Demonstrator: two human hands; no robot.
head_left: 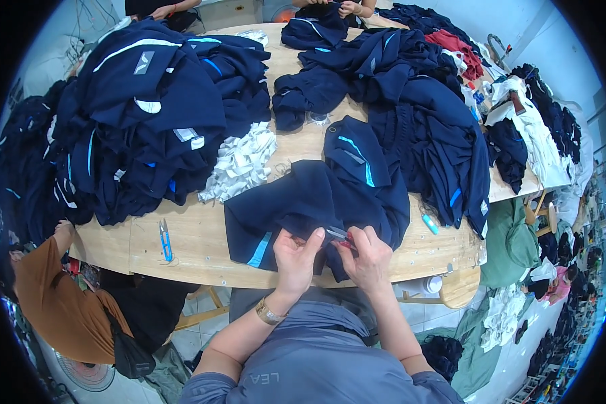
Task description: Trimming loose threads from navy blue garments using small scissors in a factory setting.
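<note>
A navy garment (286,200) with light-blue strips lies at the table's near edge, spreading to the right. My left hand (296,261) is closed on a fold of its cloth, thumb uppermost. Close beside it, my right hand (368,259) grips small thread snips (338,233); their metal blades point left toward my left thumb. Some red shows by the right fingers. The fingers hide the exact spot where blades and cloth meet.
Blue-handled snips (165,241) lie left on the wooden table (114,244). Navy garment heaps (182,108) rise left and right, with white scraps (241,161) between. A light-blue tube (429,224) lies right. A person in brown (60,303) sits left; others work across the table.
</note>
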